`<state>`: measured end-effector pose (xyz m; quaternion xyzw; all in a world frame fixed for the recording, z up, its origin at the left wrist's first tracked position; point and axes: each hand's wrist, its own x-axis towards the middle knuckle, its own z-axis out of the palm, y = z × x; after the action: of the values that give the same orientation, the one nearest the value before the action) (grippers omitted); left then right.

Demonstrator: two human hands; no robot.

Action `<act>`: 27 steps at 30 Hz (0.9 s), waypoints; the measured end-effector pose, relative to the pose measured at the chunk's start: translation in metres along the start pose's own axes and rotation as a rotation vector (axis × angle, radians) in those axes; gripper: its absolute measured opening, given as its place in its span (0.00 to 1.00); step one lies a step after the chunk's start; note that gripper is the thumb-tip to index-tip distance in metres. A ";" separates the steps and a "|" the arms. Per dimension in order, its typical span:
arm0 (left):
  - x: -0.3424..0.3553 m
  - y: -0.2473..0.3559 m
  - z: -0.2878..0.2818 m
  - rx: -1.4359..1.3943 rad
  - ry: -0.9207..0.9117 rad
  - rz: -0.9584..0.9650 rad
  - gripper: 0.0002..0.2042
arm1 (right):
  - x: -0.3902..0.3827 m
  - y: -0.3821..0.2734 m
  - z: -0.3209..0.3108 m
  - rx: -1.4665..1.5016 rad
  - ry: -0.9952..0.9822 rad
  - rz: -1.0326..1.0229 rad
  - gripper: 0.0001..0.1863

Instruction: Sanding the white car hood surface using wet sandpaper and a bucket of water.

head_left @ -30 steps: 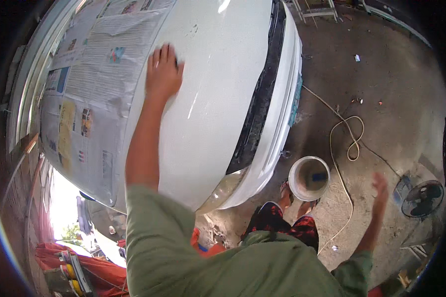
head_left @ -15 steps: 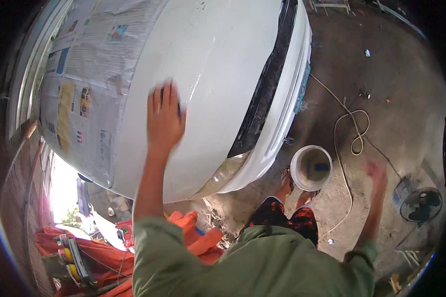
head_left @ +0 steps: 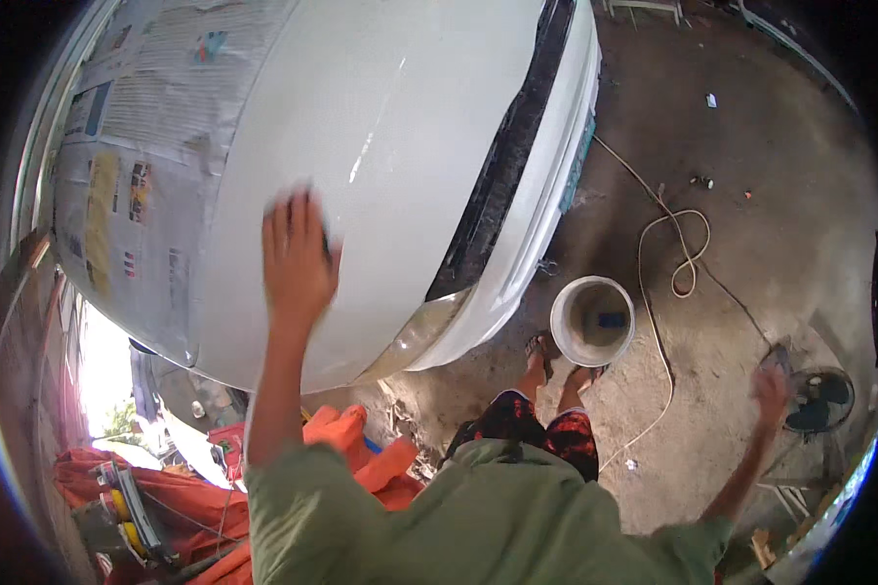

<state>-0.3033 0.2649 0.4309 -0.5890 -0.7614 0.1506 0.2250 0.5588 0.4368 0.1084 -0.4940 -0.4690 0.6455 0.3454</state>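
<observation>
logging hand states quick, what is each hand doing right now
Left hand: open, laid over the white car hood; whether it holds anything underneath cannot be told.
Right hand: off the hood, motion-blurred; open or closed cannot be told.

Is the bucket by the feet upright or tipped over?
Upright: the bucket stands on the floor, its round mouth facing up, with a small dark blue thing visible inside.

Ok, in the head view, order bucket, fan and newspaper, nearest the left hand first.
1. Newspaper: on the vehicle, left of the left hand.
2. Bucket: right, on the floor.
3. Fan: far right, past the bucket.
</observation>
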 end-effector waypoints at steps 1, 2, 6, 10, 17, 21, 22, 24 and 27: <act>-0.051 -0.005 0.006 0.032 -0.032 -0.013 0.33 | -0.022 0.008 -0.003 0.094 0.140 0.206 0.34; -0.080 -0.014 0.003 0.068 -0.063 -0.023 0.34 | -0.036 0.006 0.005 0.188 0.276 0.417 0.34; 0.062 0.012 -0.003 0.100 0.058 0.020 0.31 | 0.063 -0.101 0.171 -0.448 0.170 -0.142 0.36; 0.152 0.003 0.007 0.181 0.320 0.126 0.28 | 0.098 -0.150 0.277 -0.075 -0.042 -0.294 0.38; -0.028 0.004 0.003 0.122 -0.013 0.037 0.31 | -0.029 -0.029 0.044 0.068 0.076 0.306 0.45; 0.121 0.004 -0.007 0.225 0.199 0.084 0.28 | 0.082 -0.118 0.216 -0.246 0.089 -0.086 0.47; 0.151 0.001 0.001 0.222 0.302 0.089 0.28 | 0.079 -0.126 0.228 -0.259 0.099 -0.078 0.47; 0.133 0.008 0.004 0.142 0.208 0.128 0.29 | 0.099 -0.128 0.234 -0.066 -0.213 -0.141 0.46; -0.035 0.000 0.015 -0.008 -0.080 -0.037 0.32 | 0.050 -0.082 0.179 -0.529 0.222 0.252 0.47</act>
<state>-0.3035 0.2318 0.4120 -0.5694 -0.7811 0.1668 0.1945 0.3715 0.4611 0.1836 -0.6883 -0.5153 0.4810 0.1713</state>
